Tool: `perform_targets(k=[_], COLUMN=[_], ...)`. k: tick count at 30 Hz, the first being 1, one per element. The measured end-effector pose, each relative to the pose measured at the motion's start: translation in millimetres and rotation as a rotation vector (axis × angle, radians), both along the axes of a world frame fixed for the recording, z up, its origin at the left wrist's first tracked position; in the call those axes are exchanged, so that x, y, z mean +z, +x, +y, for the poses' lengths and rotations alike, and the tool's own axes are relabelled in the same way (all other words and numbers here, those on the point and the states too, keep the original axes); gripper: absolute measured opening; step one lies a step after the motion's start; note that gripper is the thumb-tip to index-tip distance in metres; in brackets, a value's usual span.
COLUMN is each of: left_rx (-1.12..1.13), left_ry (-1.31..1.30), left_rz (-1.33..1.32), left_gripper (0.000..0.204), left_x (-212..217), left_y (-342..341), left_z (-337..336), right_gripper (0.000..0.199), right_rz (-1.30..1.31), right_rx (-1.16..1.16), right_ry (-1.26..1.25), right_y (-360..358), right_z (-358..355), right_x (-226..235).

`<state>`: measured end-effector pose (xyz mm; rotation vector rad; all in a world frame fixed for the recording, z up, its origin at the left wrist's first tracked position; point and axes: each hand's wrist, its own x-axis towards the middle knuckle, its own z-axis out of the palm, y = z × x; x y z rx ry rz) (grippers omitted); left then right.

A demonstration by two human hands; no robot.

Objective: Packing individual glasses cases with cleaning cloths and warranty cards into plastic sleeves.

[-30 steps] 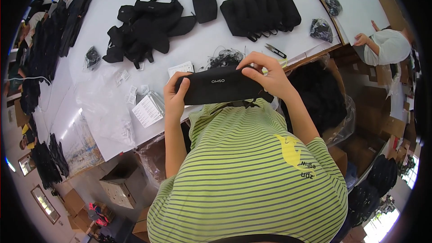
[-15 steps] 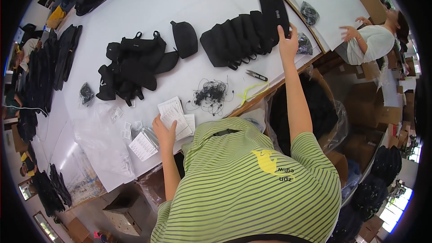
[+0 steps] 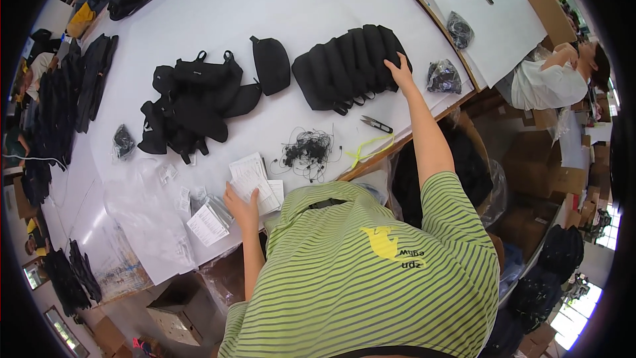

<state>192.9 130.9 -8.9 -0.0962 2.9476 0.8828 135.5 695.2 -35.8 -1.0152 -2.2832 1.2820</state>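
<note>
My right hand (image 3: 401, 74) rests on the near right end of a row of black fabric pouches (image 3: 348, 66), its thumb and fingers apart on the last pouch. The pouches overlap one another, with small loops along their near edge. My left hand (image 3: 244, 207) grips white printed paper cards (image 3: 249, 174) by their lower edge, thumb over them and fingers at their left side. More cards (image 3: 208, 225) lie fanned to its left. Between the hands is a tangle of thin black strings (image 3: 308, 152). Black thread snips (image 3: 377, 124) lie below the row.
A loose heap of black pouches (image 3: 195, 96) and a single pouch (image 3: 271, 66) lie left of the row. Clear plastic (image 3: 142, 205) covers the near left table. A bagged black bundle (image 3: 444, 77) sits by the right edge. A co-worker (image 3: 550, 79) stands at the adjoining table.
The black pouch that my right hand held raised at the row's end now lies down in the row. My right hand has come nearer and its fingers have spread. My left hand stays at the cards.
</note>
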Motion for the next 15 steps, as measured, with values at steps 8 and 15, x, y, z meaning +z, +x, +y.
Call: perform_targets(k=[8, 15], left_rx=[0.036, 0.052], left_ry=[-0.021, -0.023], left_rz=[-0.006, 0.138], left_gripper=[0.076, 0.071], left_x=[8.7, -13.7], left_y=[-11.9, -5.6], left_z=[8.7, -5.0], right_gripper=[0.033, 0.013], right_rz=[0.194, -0.363], right_rx=[-0.254, 0.298], right_ry=[0.668, 0.172], right_y=[10.6, 48.5], right_z=[-76.0, -209.3], right_x=[52.5, 12.8])
